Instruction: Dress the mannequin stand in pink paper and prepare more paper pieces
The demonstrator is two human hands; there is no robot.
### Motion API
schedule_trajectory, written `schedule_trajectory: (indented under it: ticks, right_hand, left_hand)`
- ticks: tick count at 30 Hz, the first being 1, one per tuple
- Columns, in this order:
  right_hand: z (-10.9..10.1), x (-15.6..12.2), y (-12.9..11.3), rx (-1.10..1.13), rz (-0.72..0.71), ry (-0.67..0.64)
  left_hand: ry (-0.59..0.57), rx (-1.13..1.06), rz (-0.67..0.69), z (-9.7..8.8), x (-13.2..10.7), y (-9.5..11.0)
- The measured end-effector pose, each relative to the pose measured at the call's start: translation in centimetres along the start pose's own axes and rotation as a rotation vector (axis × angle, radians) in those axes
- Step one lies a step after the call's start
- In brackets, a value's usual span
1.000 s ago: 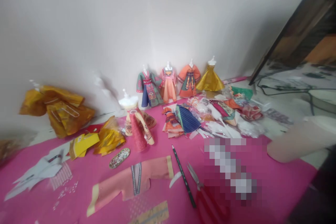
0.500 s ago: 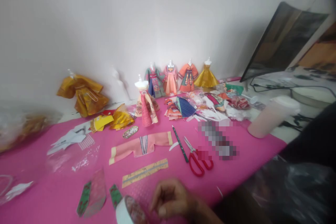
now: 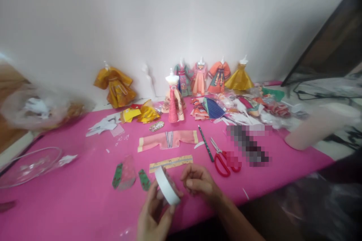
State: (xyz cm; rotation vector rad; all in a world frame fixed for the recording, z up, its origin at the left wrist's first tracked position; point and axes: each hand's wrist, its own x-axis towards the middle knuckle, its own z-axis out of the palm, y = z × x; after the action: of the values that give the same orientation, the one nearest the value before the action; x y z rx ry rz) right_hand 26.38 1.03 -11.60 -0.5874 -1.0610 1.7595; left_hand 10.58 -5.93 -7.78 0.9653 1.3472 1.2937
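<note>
My left hand [image 3: 152,214] grips a white roll of tape [image 3: 166,185] at the near edge of the pink mat [image 3: 70,196]. Beside it my right hand [image 3: 199,182] has its fingers curled and pinched at the roll's rim; whether it holds the tape's end is too blurred to tell. Just beyond my hands lie a yellow patterned paper strip [image 3: 171,162], a pink paper jacket [image 3: 168,140] and two green paper pieces [image 3: 117,170]. A small mannequin in a red and cream paper dress [image 3: 173,99] stands behind them.
Red scissors [image 3: 223,156] and a dark pencil [image 3: 206,143] lie right of the jacket. Several dressed mini mannequins [image 3: 217,77] line the wall, a gold one [image 3: 115,86] to the left. A clear bowl [image 3: 26,165] sits far left, a pale bottle [image 3: 319,126] lies right, paper scraps [image 3: 243,107] behind.
The view has tilted down and shifted. Both hands have come into sight at the bottom, and the tape roll has risen between them, the left hand now gripping it.
</note>
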Motion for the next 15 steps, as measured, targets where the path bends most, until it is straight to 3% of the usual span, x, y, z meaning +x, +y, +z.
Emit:
schedule_trajectory:
  ticks: [3, 7, 15]
  right_hand:
    - [-0.2, -0.3, 0.1, -0.026, 0.01, -0.008]
    - [0.0, -0.5, -0.3, -0.075, 0.043, -0.042]
    - [0.8, -0.7, -1.0, -0.176, 0.081, -0.204]
  left_hand:
    - [-0.075, -0.02, -0.033, -0.4, 0.1, 0.4]
    - [-0.093, -0.062, -0.04, -0.7, 0.0, 0.8]
    - [-0.155, -0.084, -0.056, -0.9, 0.0, 0.2]
